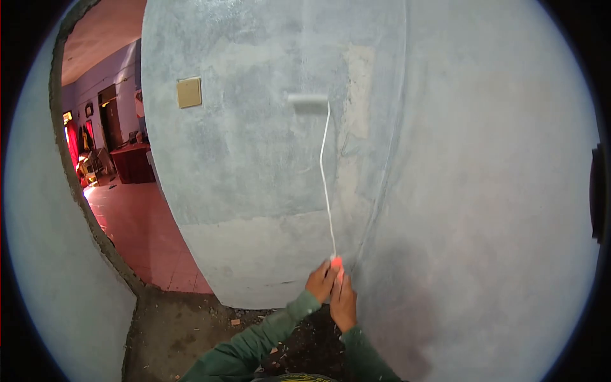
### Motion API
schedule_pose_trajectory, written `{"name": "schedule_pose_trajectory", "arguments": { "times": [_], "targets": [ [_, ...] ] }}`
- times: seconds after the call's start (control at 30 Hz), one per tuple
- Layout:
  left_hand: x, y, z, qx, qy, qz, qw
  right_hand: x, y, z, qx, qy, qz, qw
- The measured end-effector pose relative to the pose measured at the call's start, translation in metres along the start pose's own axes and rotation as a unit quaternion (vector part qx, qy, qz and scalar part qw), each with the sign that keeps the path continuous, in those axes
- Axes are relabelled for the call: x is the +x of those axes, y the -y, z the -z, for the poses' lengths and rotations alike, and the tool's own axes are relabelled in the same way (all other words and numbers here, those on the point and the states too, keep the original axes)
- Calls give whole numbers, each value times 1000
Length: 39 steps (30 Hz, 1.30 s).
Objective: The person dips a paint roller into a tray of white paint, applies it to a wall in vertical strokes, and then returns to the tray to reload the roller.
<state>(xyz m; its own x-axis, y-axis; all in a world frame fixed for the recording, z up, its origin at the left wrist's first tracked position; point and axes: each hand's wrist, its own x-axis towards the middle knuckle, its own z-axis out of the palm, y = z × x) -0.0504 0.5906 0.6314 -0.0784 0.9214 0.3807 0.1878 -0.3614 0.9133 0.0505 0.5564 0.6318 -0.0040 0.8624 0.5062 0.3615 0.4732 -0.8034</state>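
Observation:
A paint roller (309, 104) with a white sleeve lies against the grey-blue wall (254, 159), its long white wire frame running down to an orange handle. My left hand (321, 281) is wrapped round the upper part of that handle. Just below and to the right, my right hand (344, 305) also grips the handle, close against the left one. Both forearms wear green sleeves. Around the roller the wall looks patchy, with a paler strip (358, 92) to its right and a paler band low down.
A beige switch plate (189, 92) sits on the wall at left. Beyond it a doorway opens onto a room with a reddish tiled floor (140, 223) and a dark red desk (133, 163). Another wall (484, 159) meets at the right corner. Debris litters the rough floor (178, 325).

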Motion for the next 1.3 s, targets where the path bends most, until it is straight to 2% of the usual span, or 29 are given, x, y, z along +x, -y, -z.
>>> {"name": "schedule_pose_trajectory", "arguments": {
  "times": [0.17,0.27,0.37,0.6,0.7,0.83,0.93,1.0,1.2,1.3],
  "targets": [
    [82,-83,21,-3,-32,-109,994,82,75,14,25,-31,59,997],
    [108,-114,29,-12,-37,-121,992,113,95,18,25,-35,72,996],
    [124,-116,33,-27,-10,-107,994,125,100,20,13,-22,64,998],
    [97,-65,19,-23,-16,-69,997,93,65,11,-32,-13,45,998],
    [72,-35,11,-23,-7,-31,999,68,42,6,-16,-6,26,1000],
    [41,6,-2,-21,-23,-25,999,34,16,3,-5,10,8,1000],
    [12,38,-11,-40,-20,8,999,5,-4,1,-14,44,-65,997],
    [-6,56,-16,-36,-13,30,999,-13,-24,-4,-19,42,-46,998],
    [-58,92,-21,21,38,112,993,-64,-59,-10,-25,64,-97,993],
    [-77,119,-26,30,46,112,992,-85,-71,-10,-53,65,-93,992]
  ]
}}
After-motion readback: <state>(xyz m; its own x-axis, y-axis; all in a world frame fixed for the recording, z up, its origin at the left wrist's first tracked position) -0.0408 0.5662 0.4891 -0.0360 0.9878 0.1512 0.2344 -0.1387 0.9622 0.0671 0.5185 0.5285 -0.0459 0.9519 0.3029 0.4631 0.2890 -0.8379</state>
